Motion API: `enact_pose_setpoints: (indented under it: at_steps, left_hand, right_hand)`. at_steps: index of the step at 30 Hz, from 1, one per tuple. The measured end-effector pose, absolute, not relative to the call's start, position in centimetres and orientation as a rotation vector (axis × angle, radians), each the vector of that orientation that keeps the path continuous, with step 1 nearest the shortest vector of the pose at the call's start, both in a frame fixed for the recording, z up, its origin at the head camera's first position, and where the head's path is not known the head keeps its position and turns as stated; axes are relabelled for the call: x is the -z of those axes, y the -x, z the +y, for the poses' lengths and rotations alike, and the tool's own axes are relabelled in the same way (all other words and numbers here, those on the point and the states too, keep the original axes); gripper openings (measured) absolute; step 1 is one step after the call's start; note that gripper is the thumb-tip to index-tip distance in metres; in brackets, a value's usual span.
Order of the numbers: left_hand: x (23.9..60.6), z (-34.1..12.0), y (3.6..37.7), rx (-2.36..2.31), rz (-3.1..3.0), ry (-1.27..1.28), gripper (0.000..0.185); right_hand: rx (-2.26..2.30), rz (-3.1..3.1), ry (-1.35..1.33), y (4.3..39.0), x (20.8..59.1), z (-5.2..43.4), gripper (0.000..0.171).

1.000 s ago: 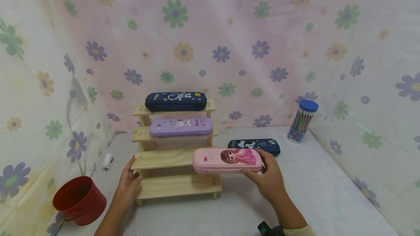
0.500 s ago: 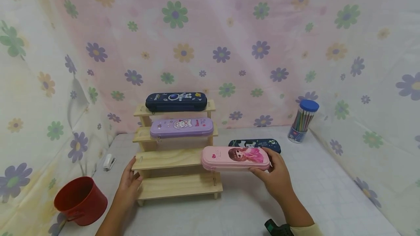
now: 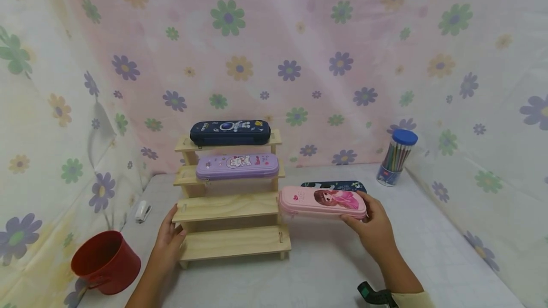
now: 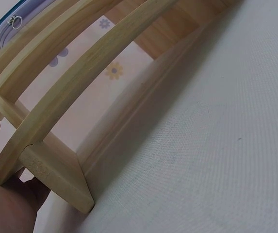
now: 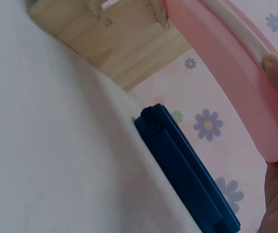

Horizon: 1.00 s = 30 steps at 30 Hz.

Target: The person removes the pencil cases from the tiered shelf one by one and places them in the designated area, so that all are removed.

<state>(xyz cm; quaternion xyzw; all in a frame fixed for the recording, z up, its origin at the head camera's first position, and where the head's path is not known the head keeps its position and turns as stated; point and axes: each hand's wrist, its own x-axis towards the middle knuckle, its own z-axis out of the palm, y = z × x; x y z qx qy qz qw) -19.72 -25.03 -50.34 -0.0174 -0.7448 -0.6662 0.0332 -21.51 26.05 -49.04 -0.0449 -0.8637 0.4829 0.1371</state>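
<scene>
My right hand (image 3: 374, 226) pinches the right end of a pink pencil case (image 3: 321, 202) printed with a girl figure. The case hangs above the table, just right of a stepped wooden shelf rack (image 3: 229, 207). In the right wrist view, the pink case's underside (image 5: 226, 73) shows, with finger and thumb at its end. My left hand (image 3: 168, 237) grips the rack's left end at its second-lowest shelf; the left wrist view shows the hand (image 4: 5, 204) at the shelf ends. A navy astronaut pencil case (image 3: 230, 133) lies on the top shelf, a purple rabbit one (image 3: 237, 167) below it.
Behind the pink case, a navy panda pencil case (image 3: 342, 185) lies on the table, partly hidden. A blue-lidded tub of pencils (image 3: 396, 158) stands back right. At left are a red mug (image 3: 107, 265) and a small white stapler (image 3: 142, 211). Flowered curtains (image 3: 274, 61) surround the table.
My right hand has carried the pink pencil case to the right, away from over the rack's shelf to beside it, where it covers more of the panda case. The left hand stays put.
</scene>
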Motion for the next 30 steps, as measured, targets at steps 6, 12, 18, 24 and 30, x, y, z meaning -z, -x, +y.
enact_pose_setpoints:
  at_steps: [6,12,18,24,30]
  left_hand:
    - [50.1,-25.0,19.8,2.062,-2.304,0.019,0.074]
    - [50.4,-25.1,19.7,2.028,-2.285,0.084,0.073]
    - [50.5,-25.0,19.8,2.038,-2.306,0.066,0.073]
    - [50.6,-24.9,19.9,2.015,-2.280,0.124,0.073]
    - [50.9,-25.0,19.9,2.022,-2.212,0.214,0.072]
  right_hand:
    - [-1.426,-2.513,0.157,22.1,49.5,27.6,0.100]
    - [-1.458,-2.553,0.193,22.6,50.4,29.3,0.104]
    - [-1.384,-2.619,0.216,23.5,51.4,31.0,0.108]
    - [-1.321,-2.677,0.210,24.0,52.0,32.1,0.113]
    - [-1.330,-2.741,0.208,24.1,52.1,32.6,0.112]
